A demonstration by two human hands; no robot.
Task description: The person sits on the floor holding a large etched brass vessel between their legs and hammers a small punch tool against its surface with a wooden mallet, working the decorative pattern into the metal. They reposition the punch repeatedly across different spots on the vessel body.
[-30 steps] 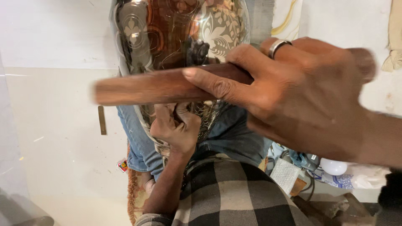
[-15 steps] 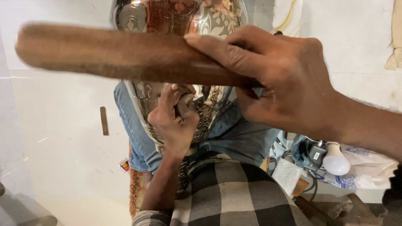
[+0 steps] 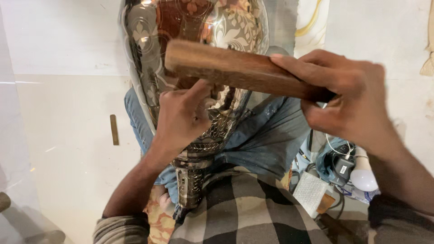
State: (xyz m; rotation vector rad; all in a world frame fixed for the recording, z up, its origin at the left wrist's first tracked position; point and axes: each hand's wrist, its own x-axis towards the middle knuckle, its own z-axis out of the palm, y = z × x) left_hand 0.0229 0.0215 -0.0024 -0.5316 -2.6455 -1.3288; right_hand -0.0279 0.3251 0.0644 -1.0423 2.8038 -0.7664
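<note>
A large shiny metal vessel (image 3: 181,40) with engraved floral patterns rests on my lap, its narrow perforated neck (image 3: 192,178) pointing toward me. My left hand (image 3: 181,119) is pressed against the vessel's lower body, fingers curled as if pinching a small tool that I cannot make out. My right hand (image 3: 350,101) grips a brown wooden block (image 3: 235,68) by one end; the block's far end is low over the vessel, just above my left hand.
I sit on a pale floor (image 3: 68,149) in blue jeans (image 3: 266,140) and a checked shirt. A small flat stick (image 3: 114,129) lies on the floor at left. At right are a white bulb (image 3: 364,176), cables, a plug and a bubble-wrap piece (image 3: 309,192).
The wooden block in my right hand has come down and to the right, toward the vessel and my left hand. My left hand stays on the vessel.
</note>
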